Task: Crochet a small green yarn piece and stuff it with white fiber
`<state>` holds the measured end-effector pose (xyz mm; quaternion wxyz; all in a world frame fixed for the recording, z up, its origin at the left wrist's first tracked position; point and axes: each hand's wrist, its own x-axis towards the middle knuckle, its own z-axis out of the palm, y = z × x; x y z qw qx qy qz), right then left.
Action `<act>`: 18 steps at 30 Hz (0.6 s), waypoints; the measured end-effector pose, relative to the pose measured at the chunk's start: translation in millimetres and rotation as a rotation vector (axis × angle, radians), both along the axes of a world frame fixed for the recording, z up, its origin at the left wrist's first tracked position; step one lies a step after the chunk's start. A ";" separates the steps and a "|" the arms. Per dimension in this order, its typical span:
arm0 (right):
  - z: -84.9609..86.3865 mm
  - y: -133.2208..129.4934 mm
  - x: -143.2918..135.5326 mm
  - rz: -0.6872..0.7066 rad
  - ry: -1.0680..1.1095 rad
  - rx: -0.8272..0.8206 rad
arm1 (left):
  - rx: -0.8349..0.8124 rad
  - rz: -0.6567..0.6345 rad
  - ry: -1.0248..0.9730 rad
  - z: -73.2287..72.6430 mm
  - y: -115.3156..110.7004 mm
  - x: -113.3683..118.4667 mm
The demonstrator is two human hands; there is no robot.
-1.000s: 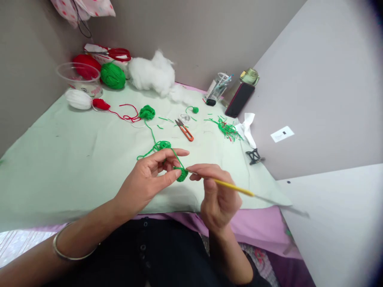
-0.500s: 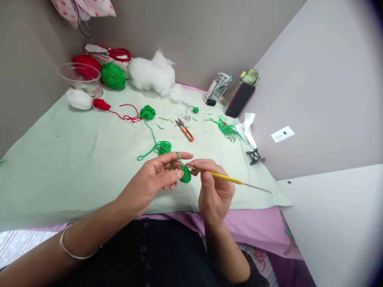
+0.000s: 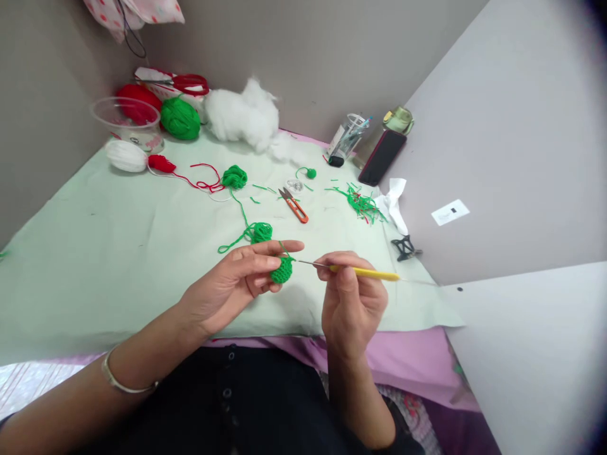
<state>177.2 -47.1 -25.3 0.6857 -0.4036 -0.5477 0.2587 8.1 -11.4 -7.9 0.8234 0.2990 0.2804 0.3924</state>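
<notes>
Between thumb and fingers, my left hand (image 3: 227, 278) pinches a small round green crochet piece (image 3: 281, 270). Its index finger is stretched out, with green yarn running up over it. My right hand (image 3: 353, 297) is closed around the yellow handle of a crochet hook (image 3: 370, 273), held like a pen. The hook's thin metal tip points left and reaches the upper right edge of the green piece; whether it sits in a loop I cannot tell. Just behind my left hand lies a loose bundle of green yarn (image 3: 260, 232), joined by a strand to another green bundle (image 3: 234, 177).
Orange thread snips (image 3: 294, 206) lie mid-table, with green yarn scraps (image 3: 363, 203) to their right. Behind stand white stuffing (image 3: 241, 117), a green yarn ball (image 3: 181, 118) and a clear tub (image 3: 126, 126). A phone (image 3: 383, 157) leans against a bottle (image 3: 398, 120) at back right.
My right hand has moved right with the crochet hook, away from my left hand. The green piece has shifted a little left and turned in my left fingers.
</notes>
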 end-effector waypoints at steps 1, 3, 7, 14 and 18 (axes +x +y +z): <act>1.3 1.3 -0.1 0.049 0.066 -0.035 | 0.028 0.008 0.014 -0.3 -0.3 -0.3; 1.6 2.2 -1.6 0.112 0.062 -0.063 | 0.100 0.007 0.059 -1.2 -2.2 0.3; -2.6 0.4 -4.1 0.085 -0.043 -0.075 | 0.232 0.022 0.163 -2.3 -7.1 2.3; -0.3 5.9 -0.2 0.129 0.165 -0.165 | 0.286 0.091 0.225 -2.1 -8.4 0.8; 1.5 5.4 2.7 0.166 0.139 -0.156 | 0.325 0.095 0.287 -1.0 -8.7 -1.3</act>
